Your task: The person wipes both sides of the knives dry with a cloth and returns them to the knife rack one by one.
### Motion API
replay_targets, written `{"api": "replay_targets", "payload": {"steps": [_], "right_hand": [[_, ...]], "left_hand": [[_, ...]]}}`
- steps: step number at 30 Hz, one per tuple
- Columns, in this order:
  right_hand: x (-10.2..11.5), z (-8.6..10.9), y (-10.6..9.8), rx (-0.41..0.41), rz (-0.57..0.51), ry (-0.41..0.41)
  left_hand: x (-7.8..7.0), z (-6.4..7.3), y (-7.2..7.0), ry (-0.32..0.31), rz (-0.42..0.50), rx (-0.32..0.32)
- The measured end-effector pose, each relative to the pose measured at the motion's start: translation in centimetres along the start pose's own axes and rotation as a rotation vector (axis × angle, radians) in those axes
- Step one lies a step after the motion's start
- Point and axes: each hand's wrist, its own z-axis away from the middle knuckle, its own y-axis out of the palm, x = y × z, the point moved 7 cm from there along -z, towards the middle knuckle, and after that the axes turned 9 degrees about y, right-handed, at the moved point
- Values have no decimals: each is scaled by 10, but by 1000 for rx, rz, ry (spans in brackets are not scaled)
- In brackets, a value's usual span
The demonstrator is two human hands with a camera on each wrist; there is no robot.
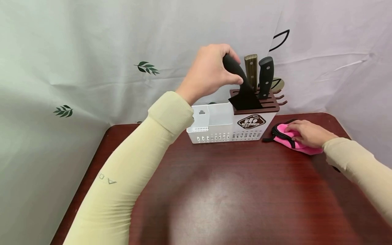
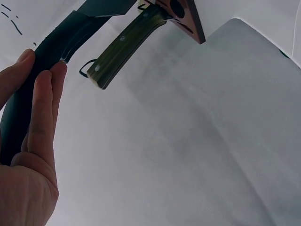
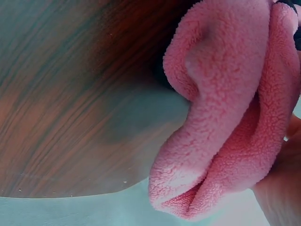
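My left hand (image 1: 211, 69) grips the black handle of a wide-bladed black knife (image 1: 245, 98) at the knife holder. In the left wrist view, thumb and fingers lie along that handle (image 2: 51, 47). The black blade overlaps the brown slotted top (image 1: 271, 106) of the white knife holder (image 1: 220, 134); how deep it sits in a slot I cannot tell. Beside it a wooden-handled knife (image 1: 251, 69) and a black-handled knife (image 1: 265, 76) stand upright in the slots. At the right, my right hand (image 1: 312, 132) holds a bunched pink fleecy cloth (image 3: 225, 94) with black trim.
The holder, marked "KITCHEN", stands on a dark red wooden table (image 1: 214, 190) near its back edge. Brown hooks (image 1: 281, 102) stick out from its right side. White curtains (image 1: 107, 51) with leaf prints hang behind and on both sides.
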Motion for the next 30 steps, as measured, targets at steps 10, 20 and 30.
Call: {"api": "replay_targets", "payload": {"steps": [10, 20, 30], "right_hand": [[1, 2, 4, 13, 13, -18], [-3, 6, 6, -36, 27, -56], [-4, 6, 5, -51, 34, -70]], "left_hand": [[-3, -7, 23, 17, -1, 8], [-7, -11, 44, 54, -35, 43], [-7, -11, 68, 76, -40, 107]]}}
